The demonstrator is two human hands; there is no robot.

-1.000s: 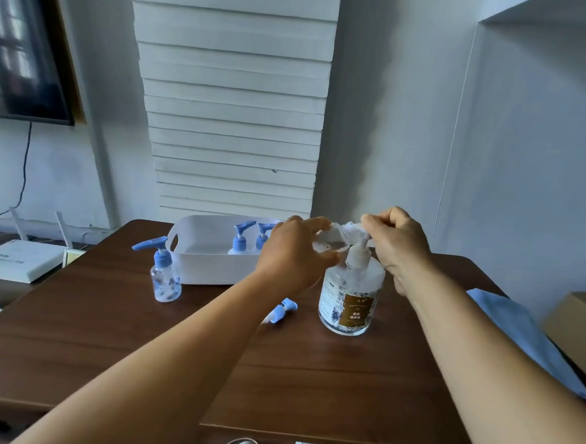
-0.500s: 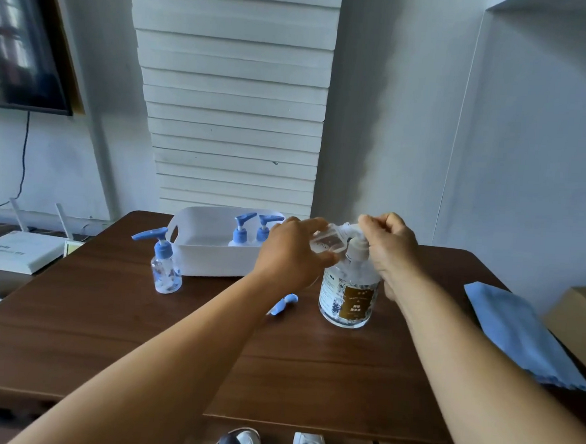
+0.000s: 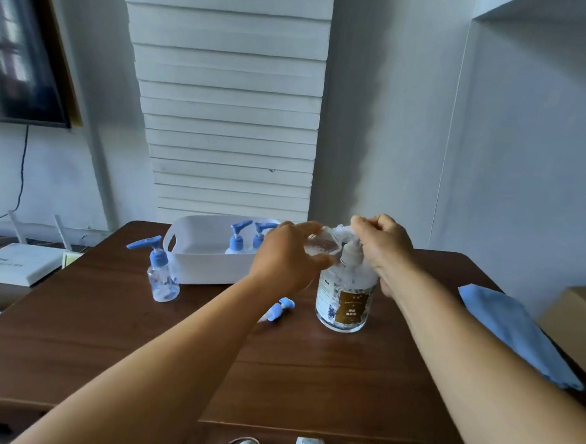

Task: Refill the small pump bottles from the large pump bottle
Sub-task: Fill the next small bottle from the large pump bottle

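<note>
My left hand (image 3: 284,260) grips an uncapped small bottle (image 3: 321,246) at the large bottle (image 3: 345,293); right hand (image 3: 381,246) clenches its pump. Loose cap (image 3: 279,309) on bench (image 3: 139,349), white bin (image 3: 206,268) behind.

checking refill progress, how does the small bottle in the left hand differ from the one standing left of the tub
The held bottle has no pump and is tilted at the big bottle's spout; the standing bottle keeps its blue pump and sits upright on the table. The left hand grips the first; nothing touches the second. Both are small and clear.
</note>
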